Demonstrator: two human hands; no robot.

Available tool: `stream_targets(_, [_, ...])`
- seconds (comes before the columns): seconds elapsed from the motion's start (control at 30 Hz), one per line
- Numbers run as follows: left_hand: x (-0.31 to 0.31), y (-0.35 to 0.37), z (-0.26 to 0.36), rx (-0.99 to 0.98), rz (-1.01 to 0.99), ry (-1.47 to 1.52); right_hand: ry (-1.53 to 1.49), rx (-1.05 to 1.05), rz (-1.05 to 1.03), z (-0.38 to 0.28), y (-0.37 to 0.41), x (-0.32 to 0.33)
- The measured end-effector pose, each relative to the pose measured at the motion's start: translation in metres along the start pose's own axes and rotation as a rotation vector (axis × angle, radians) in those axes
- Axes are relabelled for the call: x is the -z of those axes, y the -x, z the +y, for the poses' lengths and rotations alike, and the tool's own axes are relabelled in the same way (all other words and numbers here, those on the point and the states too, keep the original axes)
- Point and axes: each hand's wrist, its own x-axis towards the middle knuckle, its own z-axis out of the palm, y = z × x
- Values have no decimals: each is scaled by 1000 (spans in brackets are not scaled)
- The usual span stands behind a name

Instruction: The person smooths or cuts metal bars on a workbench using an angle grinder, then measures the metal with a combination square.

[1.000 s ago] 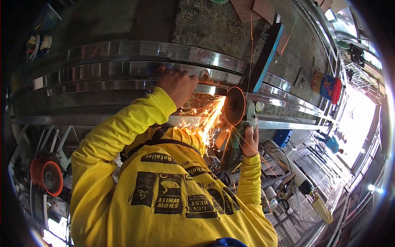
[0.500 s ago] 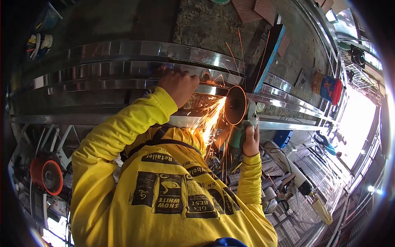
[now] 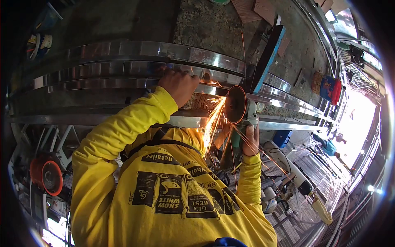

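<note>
My right hand (image 3: pixel 251 140) is wrapped around the body of an angle grinder (image 3: pixel 237 138), whose green casing shows partly beside my fingers. Its thin disc (image 3: pixel 235 105) stands on edge against a shiny metal tube (image 3: pixel 212 89), and orange sparks stream from the contact toward my yellow shirt. My left hand (image 3: pixel 180 86) is closed over the same tube, to the left of the disc. The fingertips are partly hidden behind the metal. More long shiny tubes (image 3: pixel 135 68) lie parallel just beyond it.
A blue-edged dark bar (image 3: pixel 269 57) lies across the tubes. A blue and red bucket (image 3: pixel 326 87) stands at right, a white container (image 3: pixel 40 44) at far left. An orange round-framed object (image 3: pixel 46 175) sits lower left. A person (image 3: pixel 327 145) is in the right background.
Sparks now also fly toward the lower right, past my right wrist, and fewer rise above the disc. Both hands and the grinder stay nearly in place. The background person has shifted slightly.
</note>
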Motion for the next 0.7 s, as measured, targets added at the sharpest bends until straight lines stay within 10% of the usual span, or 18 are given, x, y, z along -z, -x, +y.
stream_targets(0.7, [-11, 0, -4, -60, 112, 2, 262, 29, 95, 6, -7, 11])
